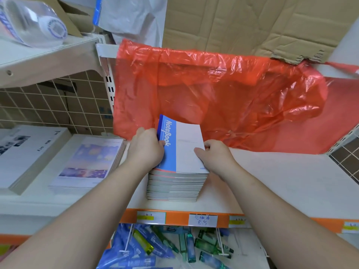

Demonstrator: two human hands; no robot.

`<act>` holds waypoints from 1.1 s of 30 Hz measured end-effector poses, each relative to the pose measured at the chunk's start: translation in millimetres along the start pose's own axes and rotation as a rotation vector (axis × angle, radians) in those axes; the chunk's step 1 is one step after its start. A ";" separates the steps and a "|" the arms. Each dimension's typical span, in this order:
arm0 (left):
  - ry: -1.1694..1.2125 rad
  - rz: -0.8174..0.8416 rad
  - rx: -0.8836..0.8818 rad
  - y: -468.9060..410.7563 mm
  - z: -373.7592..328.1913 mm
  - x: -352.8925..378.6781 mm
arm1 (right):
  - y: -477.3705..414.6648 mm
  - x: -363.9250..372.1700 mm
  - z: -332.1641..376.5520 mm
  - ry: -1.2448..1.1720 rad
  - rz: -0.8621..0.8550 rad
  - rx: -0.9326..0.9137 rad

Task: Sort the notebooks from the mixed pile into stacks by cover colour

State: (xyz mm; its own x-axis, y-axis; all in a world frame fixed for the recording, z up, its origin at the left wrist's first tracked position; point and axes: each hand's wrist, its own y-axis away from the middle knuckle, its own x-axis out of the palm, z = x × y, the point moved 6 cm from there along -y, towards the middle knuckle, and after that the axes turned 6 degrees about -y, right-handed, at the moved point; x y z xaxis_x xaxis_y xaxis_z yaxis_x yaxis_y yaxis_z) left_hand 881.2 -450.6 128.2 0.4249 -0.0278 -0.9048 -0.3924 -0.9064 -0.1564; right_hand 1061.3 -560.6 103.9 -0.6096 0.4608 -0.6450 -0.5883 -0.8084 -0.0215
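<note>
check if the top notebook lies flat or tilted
Tilted: far edge of the blue notebook is off the pile; left hand, right hand grip it.

Bare left grip [144, 146], bare right grip [215, 155]; forearms [97, 200] bare to frame edge.

Notebook stack [175, 183] on shelf [272, 181], plastic bag [223, 98] behind, booklets [87, 162] to its left.

Bare shelf [281, 181] to the right of the pile [174, 187] gives me room to reach. Behind, the red bag [223, 98] hangs low against the top notebook [186, 148]. Books [87, 162] sit close on the left.
</note>
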 end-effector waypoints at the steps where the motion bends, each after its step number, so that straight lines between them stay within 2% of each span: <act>1: 0.007 -0.004 -0.005 0.5 1.1 -0.4 | 0.2 1.1 0.4 -0.001 0.001 -0.004; 26: 0.109 -0.022 -0.010 8.3 7.2 -2.0 | 9.3 5.2 6.1 -0.036 0.038 -0.006; 30: 0.179 -0.096 -0.013 11.0 13.0 -14.3 | 15.2 -5.4 7.3 -0.056 -0.020 -0.022; 33: 0.067 -0.181 0.030 20.6 20.5 -26.5 | 25.0 -15.3 7.0 -0.039 -0.073 -0.084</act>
State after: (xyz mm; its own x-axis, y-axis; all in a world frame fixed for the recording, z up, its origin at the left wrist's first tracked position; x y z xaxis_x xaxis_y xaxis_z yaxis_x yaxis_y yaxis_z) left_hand 845.2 -459.9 140.9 0.5437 0.1052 -0.8326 -0.3282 -0.8864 -0.3264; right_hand 1052.2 -585.3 118.6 -0.5879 0.5322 -0.6092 -0.5863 -0.7992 -0.1324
